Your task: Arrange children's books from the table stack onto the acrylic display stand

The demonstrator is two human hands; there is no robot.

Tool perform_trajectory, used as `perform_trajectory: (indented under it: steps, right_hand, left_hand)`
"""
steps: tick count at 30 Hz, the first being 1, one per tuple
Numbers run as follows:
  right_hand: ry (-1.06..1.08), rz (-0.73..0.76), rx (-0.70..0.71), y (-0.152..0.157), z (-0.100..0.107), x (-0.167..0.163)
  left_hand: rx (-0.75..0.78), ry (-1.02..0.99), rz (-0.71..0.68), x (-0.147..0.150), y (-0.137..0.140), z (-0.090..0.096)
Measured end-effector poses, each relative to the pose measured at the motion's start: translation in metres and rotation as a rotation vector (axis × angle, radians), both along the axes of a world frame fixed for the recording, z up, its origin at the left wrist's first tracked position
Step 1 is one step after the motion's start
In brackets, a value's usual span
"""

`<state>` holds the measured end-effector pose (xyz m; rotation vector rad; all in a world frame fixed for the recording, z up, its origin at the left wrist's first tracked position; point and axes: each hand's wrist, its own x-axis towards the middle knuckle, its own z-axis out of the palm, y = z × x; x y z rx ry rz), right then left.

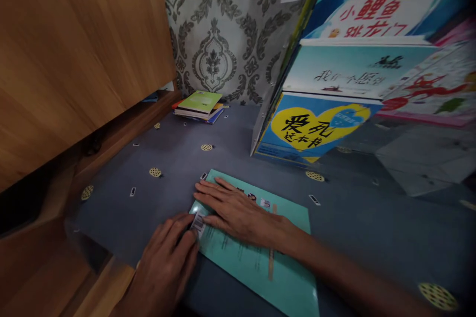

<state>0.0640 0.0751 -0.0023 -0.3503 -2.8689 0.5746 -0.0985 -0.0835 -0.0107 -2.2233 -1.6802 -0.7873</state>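
Observation:
A thin teal book (256, 262) lies tilted on the grey-blue cloth, its printed back cover facing up. Across its upper left part rests my right hand (234, 213), palm down with the fingers stretched out. At the book's left edge is my left hand (169, 252), its fingers curled and closed, the fingertips on the edge beside a white barcode label (198, 224). Part of the cover's print is hidden beneath my right hand and forearm.
A clear-sided rack of picture books (316, 124) stands at the right. Near the patterned wall (213, 54) sits a small stack of books (201, 103). A wooden cabinet (85, 34) overhangs the left side. The pineapple-print tablecloth (174, 153) covers the surface.

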Motion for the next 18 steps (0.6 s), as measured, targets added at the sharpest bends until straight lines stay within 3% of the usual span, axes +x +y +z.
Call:
perform_trajectory:
  steps: [9,18]
  right_hand:
    - [0.051,-0.054,-0.016,0.024,-0.001,0.005]
    - [-0.001,-0.189,-0.024,0.019,0.002,0.006]
  left_hand:
    - [-0.089,0.167,0.03,-0.002,0.021,0.0]
    - [0.0,0.24,-0.05,-0.011,0.076,-0.016]
